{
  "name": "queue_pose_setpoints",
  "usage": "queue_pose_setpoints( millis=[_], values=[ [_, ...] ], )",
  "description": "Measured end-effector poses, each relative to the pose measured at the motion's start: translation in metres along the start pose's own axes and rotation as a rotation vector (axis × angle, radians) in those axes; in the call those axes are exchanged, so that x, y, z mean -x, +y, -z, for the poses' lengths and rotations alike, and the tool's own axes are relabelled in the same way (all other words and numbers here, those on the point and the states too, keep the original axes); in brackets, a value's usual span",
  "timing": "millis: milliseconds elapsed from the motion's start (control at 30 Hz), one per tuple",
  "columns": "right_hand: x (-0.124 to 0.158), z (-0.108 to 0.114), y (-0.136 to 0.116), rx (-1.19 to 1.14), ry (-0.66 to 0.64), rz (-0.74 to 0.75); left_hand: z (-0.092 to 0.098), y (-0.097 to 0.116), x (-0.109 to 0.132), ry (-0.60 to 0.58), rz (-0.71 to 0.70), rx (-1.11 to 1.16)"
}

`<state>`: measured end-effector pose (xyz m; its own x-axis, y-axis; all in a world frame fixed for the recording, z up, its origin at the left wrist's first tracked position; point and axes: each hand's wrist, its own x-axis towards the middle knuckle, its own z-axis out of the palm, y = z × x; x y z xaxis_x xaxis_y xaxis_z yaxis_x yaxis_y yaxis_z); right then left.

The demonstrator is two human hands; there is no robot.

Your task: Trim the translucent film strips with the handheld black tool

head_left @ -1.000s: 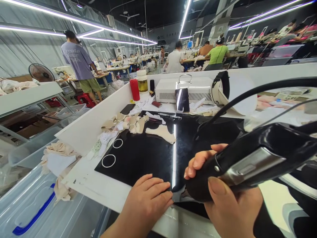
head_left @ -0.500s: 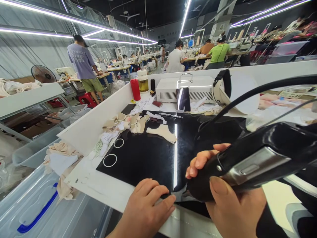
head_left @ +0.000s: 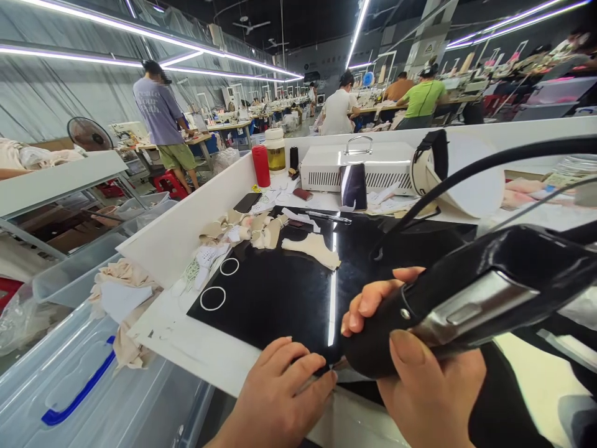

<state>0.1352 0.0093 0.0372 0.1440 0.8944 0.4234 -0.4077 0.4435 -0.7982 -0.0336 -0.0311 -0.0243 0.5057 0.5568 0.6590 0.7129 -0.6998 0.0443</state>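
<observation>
My right hand (head_left: pixel 429 367) is wrapped round a black corded hand tool (head_left: pixel 471 298), its thumb beside a silver metal plate on the casing. The tool's rounded end points left, low over the front edge of a black mat (head_left: pixel 275 305). Just left of that end, my left hand (head_left: pixel 284 389) rests at the mat's front edge with fingers curled and thumb close to the index finger. A small dark bit shows between those fingertips, too little to name. On the mat lie a cream fabric piece (head_left: pixel 311 247), a pen (head_left: pixel 329 216) and two white rings (head_left: pixel 213 298).
Behind the mat stand a white vented box (head_left: pixel 357 168), a phone (head_left: pixel 353 186), a red bottle (head_left: pixel 261 166) and a jar (head_left: pixel 275 152). Fabric scraps (head_left: pixel 265 231) lie at the mat's left. A lidded plastic bin (head_left: pixel 88 373) stands lower left. Several people work beyond.
The view has shifted slightly, so the table appears a little farther right. My right hand and the tool sit slightly closer to my left hand, which keeps nearly the same pose.
</observation>
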Motion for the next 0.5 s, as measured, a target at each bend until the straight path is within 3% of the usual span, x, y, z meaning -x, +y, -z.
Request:
queue_pose_setpoints(
  millis=[500],
  values=[
    [-0.0010,0.0018,-0.0024,0.026,0.034,0.026,-0.0037,0.0010,0.0041,-0.021,0.022,0.029]
  ],
)
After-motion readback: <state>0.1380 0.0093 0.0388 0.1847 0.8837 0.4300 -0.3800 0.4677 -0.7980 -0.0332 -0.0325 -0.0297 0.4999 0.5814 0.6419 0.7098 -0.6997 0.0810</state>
